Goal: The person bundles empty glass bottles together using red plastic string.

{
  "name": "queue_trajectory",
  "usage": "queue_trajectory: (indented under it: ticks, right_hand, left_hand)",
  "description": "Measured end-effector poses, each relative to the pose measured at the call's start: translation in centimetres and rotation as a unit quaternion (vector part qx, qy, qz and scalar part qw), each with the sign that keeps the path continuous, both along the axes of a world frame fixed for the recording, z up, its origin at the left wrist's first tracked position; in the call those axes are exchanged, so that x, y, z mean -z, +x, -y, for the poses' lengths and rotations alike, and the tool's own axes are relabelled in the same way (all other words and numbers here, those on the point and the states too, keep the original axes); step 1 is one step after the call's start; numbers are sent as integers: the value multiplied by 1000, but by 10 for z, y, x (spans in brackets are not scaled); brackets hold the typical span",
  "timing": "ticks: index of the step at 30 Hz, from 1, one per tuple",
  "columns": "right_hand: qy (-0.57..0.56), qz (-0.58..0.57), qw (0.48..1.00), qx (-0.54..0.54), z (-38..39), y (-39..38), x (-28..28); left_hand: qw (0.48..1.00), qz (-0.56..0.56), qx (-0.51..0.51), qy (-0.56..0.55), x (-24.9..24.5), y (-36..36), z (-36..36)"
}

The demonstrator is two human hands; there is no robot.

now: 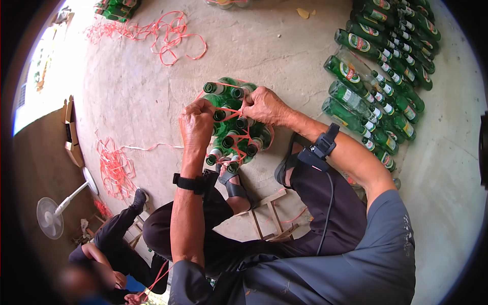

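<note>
A cluster of green glass bottles [228, 141] stands upright on the floor in front of me, with red plastic twine [231, 110] looped around and across the necks. At the left side of the cluster, my left hand [197, 121] is closed in a fist on the twine, its fingertips partly hidden. My right hand [265, 106] pinches the twine over the right side of the bottle tops. A short stretch of twine runs between the two hands. Each wrist wears a black strap with a small device.
Many green bottles [351, 71] lie stacked in rows at the right. Loose red twine lies in a heap [114, 168] at left and in loops [175, 38] farther back. A white fan [50, 217] and another person [114, 239] holding red twine are at lower left.
</note>
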State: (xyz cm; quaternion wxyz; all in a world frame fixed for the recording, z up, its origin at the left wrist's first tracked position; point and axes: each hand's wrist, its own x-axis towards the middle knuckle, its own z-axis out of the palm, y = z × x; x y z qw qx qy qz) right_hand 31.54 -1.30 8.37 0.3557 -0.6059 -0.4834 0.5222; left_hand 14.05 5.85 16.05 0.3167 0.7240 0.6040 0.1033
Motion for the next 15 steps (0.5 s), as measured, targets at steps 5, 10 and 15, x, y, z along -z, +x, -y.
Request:
queue_trajectory:
  ticks: [5,10,15]
  right_hand:
    - [-38,23,999,2,0,0,-1]
    - [-51,34,998,12,-1,1,-6]
    - [-61,75,995,12,0,6,-8]
  left_hand:
    - [998,9,-35,-58,-4,4,-1]
    - [999,21,-24,-35,1,3,3]
    - [998,-16,28,51,15,-2,6]
